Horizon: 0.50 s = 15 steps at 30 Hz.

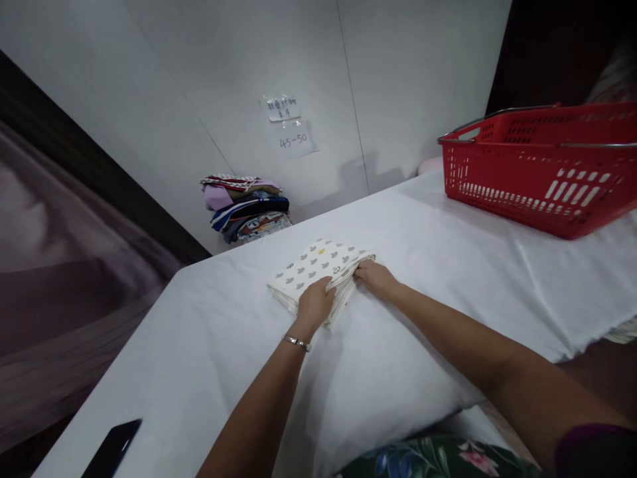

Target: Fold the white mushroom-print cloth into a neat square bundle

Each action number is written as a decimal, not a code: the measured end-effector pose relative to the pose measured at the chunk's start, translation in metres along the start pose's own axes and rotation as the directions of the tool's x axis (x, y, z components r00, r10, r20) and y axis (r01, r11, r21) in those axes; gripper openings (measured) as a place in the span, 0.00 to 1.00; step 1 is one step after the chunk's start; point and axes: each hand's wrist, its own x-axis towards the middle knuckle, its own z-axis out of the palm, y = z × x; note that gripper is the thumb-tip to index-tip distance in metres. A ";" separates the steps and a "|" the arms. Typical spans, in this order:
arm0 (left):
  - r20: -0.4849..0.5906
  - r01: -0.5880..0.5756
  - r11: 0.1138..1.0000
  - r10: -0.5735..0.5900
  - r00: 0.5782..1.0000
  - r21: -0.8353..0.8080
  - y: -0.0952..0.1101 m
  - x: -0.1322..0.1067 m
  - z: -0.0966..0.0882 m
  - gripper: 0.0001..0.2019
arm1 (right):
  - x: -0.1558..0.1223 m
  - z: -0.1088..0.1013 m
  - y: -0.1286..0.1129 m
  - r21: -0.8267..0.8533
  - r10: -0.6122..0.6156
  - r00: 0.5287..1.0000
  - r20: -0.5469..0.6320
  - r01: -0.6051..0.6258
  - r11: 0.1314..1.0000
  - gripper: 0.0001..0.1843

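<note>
A folded white cloth (318, 262) printed with small grey shapes and one yellow one lies on the white-covered table (223, 332). My left hand (316, 302), with a silver bracelet at the wrist, grips the cloth's near edge, fingers tucked under the upper layers. At the cloth's right corner, my right hand (375, 277) pinches the layered edges. Several layers show along the near side, between the two hands. The fingertips of both hands are partly hidden by the fabric.
A red plastic basket (522, 179) with metal handles stands at the right. Folded clothes (249, 206) are stacked beyond the table's far edge, by the wall. A dark phone-like object (113, 448) lies at the near left. Paper notes (293, 136) are taped to the wall.
</note>
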 end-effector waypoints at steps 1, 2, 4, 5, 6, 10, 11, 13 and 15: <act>0.004 0.000 1.000 0.000 1.000 -0.004 0.000 0.000 0.000 0.18 | 0.001 0.001 -0.001 -0.025 0.008 1.000 0.005 -0.008 1.000 0.13; 0.007 -0.004 1.000 0.004 1.000 -0.007 -0.001 0.001 -0.001 0.17 | 0.003 0.002 -0.002 -0.047 0.013 1.000 0.009 -0.013 0.999 0.13; 0.014 -0.012 1.000 0.013 1.000 -0.016 -0.001 0.001 -0.002 0.17 | 0.005 0.003 -0.003 -0.087 0.029 0.999 0.026 -0.026 0.996 0.12; 0.020 -0.018 1.000 0.019 1.000 -0.022 0.000 0.001 -0.003 0.17 | 0.006 0.004 -0.004 -0.106 0.039 0.998 0.039 -0.034 0.994 0.13; 0.028 -0.023 0.999 0.024 0.999 -0.029 0.000 0.001 -0.004 0.17 | 0.006 0.004 -0.005 -0.123 0.050 0.997 0.051 -0.043 0.991 0.13; 0.043 -0.029 0.999 0.031 0.999 -0.036 0.001 0.002 -0.006 0.16 | 0.005 0.003 -0.007 -0.150 0.073 0.994 0.077 -0.060 0.987 0.15; 0.043 -0.030 0.999 0.031 0.999 -0.030 0.001 0.002 -0.007 0.16 | 0.004 0.002 -0.007 -0.140 0.068 0.994 0.081 -0.057 0.988 0.14; 0.044 -0.026 0.999 0.027 0.999 -0.017 0.001 0.002 -0.007 0.15 | 0.003 0.000 -0.006 -0.115 0.058 0.994 0.090 -0.047 0.992 0.14; 0.040 -0.026 1.000 0.026 0.999 -0.014 0.001 0.001 -0.007 0.16 | 0.003 -0.002 -0.005 -0.094 0.046 0.994 0.098 -0.036 0.995 0.14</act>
